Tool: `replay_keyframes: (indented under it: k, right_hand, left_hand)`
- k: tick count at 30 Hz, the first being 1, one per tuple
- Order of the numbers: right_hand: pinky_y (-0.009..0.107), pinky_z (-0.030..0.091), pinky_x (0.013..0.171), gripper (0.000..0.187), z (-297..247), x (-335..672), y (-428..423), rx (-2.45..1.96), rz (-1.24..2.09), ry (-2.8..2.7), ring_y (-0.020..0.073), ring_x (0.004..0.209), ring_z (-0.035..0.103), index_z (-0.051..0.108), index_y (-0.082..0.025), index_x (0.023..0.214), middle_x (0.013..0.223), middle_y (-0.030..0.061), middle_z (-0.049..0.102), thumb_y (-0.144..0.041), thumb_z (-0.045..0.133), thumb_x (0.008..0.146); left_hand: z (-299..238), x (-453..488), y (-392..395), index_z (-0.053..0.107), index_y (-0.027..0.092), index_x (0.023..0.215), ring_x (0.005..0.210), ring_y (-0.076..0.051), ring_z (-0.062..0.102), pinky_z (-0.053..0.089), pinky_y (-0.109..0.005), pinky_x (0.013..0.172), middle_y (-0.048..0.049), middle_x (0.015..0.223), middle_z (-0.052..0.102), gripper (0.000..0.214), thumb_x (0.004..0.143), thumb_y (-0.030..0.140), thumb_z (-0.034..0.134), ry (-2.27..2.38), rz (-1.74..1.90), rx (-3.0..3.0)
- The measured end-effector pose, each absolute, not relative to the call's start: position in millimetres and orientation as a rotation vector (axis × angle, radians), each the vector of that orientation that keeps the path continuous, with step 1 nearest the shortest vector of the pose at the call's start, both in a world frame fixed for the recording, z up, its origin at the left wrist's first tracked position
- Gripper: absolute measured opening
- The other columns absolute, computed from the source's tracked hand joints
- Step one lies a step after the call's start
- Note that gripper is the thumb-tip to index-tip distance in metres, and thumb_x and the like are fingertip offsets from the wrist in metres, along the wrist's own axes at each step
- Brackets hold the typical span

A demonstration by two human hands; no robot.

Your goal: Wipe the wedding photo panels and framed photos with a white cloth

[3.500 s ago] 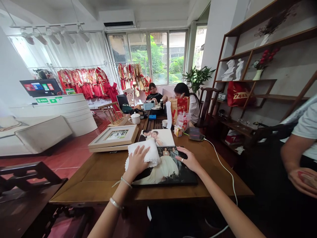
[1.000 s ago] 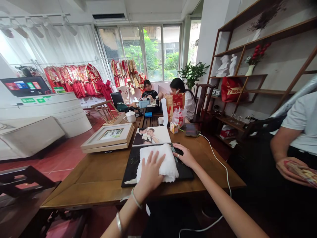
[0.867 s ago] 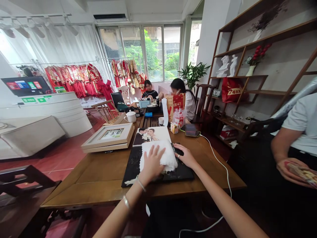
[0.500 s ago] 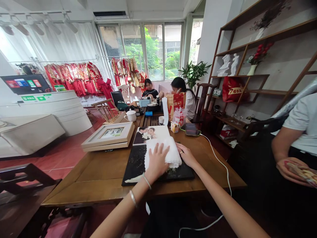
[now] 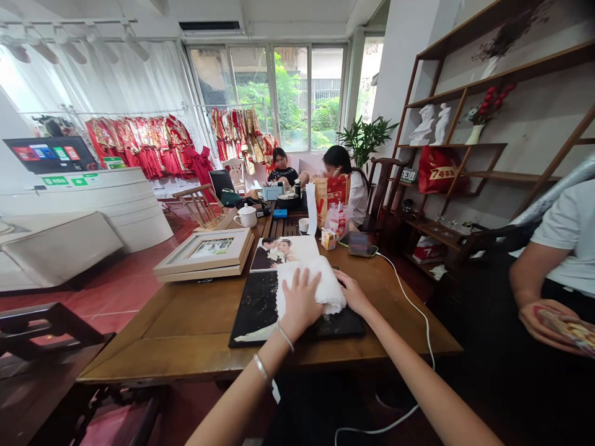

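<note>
My left hand (image 5: 302,303) lies spread and flat on a folded white cloth (image 5: 331,286) with a scalloped edge. Under the cloth is a flat black panel (image 5: 253,302), scattered with small specks and pale along its lower left corner. Fingers stretched forward, my right hand (image 5: 354,295) rests at the panel's right side, close against the cloth; its fingertips are partly hidden. Just beyond the cloth is a printed photo of a couple (image 5: 279,253), its lower edge partly covered.
Stacked light wooden frames (image 5: 204,251) lie left on the table (image 5: 186,325). Behind are a white lidded cup (image 5: 246,215), a small box (image 5: 328,239) and a phone (image 5: 362,245) with a white cable (image 5: 413,297). Two people sit beyond; another person (image 5: 558,266) is at right.
My left hand and the white cloth have shifted slightly to the right across the black panel. My right hand has stayed at nearly the same place.
</note>
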State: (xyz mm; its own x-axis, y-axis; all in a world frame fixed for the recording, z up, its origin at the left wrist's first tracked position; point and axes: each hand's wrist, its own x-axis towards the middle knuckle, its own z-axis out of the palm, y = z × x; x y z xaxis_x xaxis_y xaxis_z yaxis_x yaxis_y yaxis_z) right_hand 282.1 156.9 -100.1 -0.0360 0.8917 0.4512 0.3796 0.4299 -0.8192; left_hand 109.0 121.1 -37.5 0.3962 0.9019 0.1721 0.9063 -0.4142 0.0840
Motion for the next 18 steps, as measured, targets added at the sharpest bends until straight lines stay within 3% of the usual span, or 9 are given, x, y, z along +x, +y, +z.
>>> replay_keyframes:
  k: [5, 18]
  right_hand:
    - [0.044, 0.036, 0.106, 0.038, -102.1, 281.7, 156.6, -1.188, 0.571, -1.611, 0.0238, 0.120, 0.053, 0.068, -0.022, 0.108, 0.126, 0.0080, 0.061, -0.020, 0.054, 0.073]
    - [0.047, 0.035, 0.107, 0.036, -95.3, 281.0, 154.3, -1.200, 0.538, -1.667, 0.0244, 0.122, 0.052, 0.066, -0.021, 0.111, 0.125, 0.0103, 0.061, -0.035, 0.055, 0.080]
  left_hand:
    - [-35.7, 104.4, 137.5, 0.033, 0.030, 0.140, 0.138, -0.032, 0.017, 0.022, -0.059, 0.104, -0.0065, 0.148, 0.031, 0.068, 0.076, 0.037, 0.057, -1.732, -0.300, -2.563]
    - [-44.9, 66.5, 57.7, 0.031, 0.038, 0.140, 0.140, -0.028, 0.013, 0.017, -0.056, 0.109, 0.0016, 0.151, 0.025, 0.083, 0.063, 0.023, 0.061, -1.678, -0.311, -2.708]
